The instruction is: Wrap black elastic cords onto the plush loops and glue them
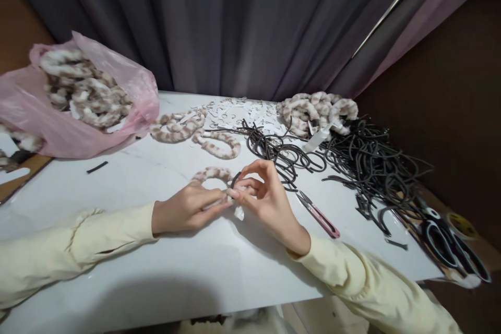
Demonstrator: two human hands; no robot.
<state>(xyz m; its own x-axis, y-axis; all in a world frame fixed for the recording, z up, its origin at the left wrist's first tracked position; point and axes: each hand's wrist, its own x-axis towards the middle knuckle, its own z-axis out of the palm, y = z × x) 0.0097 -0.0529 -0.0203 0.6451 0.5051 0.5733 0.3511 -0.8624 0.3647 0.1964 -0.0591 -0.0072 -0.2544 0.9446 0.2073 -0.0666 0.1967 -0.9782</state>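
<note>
A curved fluffy tube (211, 173) in white and brown lies under my hands at the middle of the table. My left hand (195, 206) is closed on its near part, the fingertips meeting those of my right hand. My right hand (264, 195) pinches a short dark cord (235, 180) that stands up beside the tube's end. A small whitish scrap (239, 213) hangs just below the fingertips; I cannot tell what it is. Where cord and tube meet is hidden by the fingers. To the right of my right hand lie thread snips (319, 215) with a pink handle.
Black cords (371, 162) are heaped at the right, more fluffy tubes (317, 109) behind them. Small white pieces (245, 114) are spread at the back. A pink plastic bag (136, 83) of fluffy tubes stands left. Large scissors (442, 245) lie at the right edge. A curtain hangs behind.
</note>
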